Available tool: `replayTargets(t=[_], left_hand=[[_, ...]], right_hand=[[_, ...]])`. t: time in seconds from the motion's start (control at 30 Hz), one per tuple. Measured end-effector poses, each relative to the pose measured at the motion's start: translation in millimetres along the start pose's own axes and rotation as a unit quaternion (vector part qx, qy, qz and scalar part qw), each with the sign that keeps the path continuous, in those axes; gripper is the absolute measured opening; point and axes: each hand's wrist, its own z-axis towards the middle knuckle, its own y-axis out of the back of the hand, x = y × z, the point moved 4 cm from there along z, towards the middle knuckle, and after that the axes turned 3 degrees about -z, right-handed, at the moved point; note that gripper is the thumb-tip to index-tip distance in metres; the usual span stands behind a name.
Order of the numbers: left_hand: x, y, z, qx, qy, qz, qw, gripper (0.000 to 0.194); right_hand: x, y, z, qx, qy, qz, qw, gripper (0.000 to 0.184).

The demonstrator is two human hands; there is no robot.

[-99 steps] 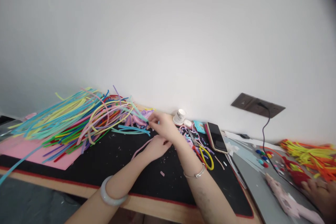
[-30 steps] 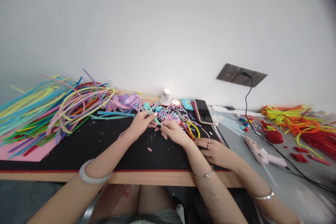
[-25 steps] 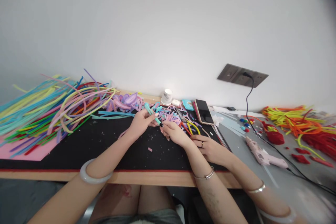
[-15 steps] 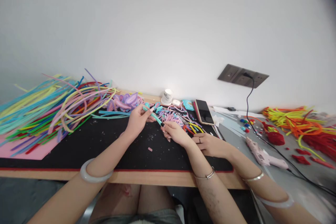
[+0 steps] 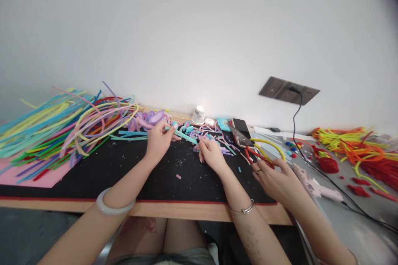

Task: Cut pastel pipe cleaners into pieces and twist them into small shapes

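A turquoise pipe cleaner point(image 5: 187, 137) stretches between my two hands above the black mat. My left hand point(image 5: 159, 140) pinches it near its left end. My right hand point(image 5: 212, 154) grips the other end between thumb and fingers, so that tip is partly hidden. Behind my hands lies a heap of short pink, purple and blue pipe cleaner pieces point(image 5: 224, 143). To the right, another person's hand point(image 5: 275, 176) holds scissors with red and yellow handles point(image 5: 270, 145), their blades pointing toward the phone.
Long multicoloured pipe cleaners point(image 5: 71, 128) cover the left side. Along the wall stand a white cup point(image 5: 198, 114) and a phone point(image 5: 241, 128). A pink glue gun point(image 5: 317, 184), its cord, red pieces point(image 5: 358, 191) and yellow and orange pipe cleaners point(image 5: 342, 143) lie at right.
My hands have moved slightly apart, with more of the turquoise pipe cleaner showing between them. The other person's hand has moved right and lifted the scissors from the mat.
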Motion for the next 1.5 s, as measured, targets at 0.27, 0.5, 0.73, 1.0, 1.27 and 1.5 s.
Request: replayTargets(t=[0.27,0.5,0.73,1.0,1.27,1.5], left_hand=[[4.8,3.2,3.5,-0.011,0.037,-0.029,0.999,0.022],[2.4,2.0,5.2,0.006,0.044,-0.062,0.997,0.024],[0.6,-13.8,-2.5,0.131,0.114,-0.118,0.978,0.027],[3.6,-13.2,-1.2,0.125,0.103,-0.083,0.983,0.027],[9.3,-1.9,5.6,0.027,0.070,-0.049,0.996,0.023],[10.0,2.3,7.6,-0.002,0.069,-0.034,0.997,0.021]], right_hand=[[46.8,-80.8,64.8,-0.041,0.029,0.008,0.999,0.028],[33.6,-123.2,116.6,-0.123,0.034,0.022,0.992,0.032],[35.3,-117.0,113.3,-0.161,0.083,0.034,0.983,0.025],[32.5,-128.2,117.9,-0.013,0.094,0.014,0.995,0.042],[32.0,-132.7,117.4,0.020,0.060,0.050,0.997,0.038],[29.9,-131.4,118.0,-0.003,0.031,0.025,0.999,0.016]])
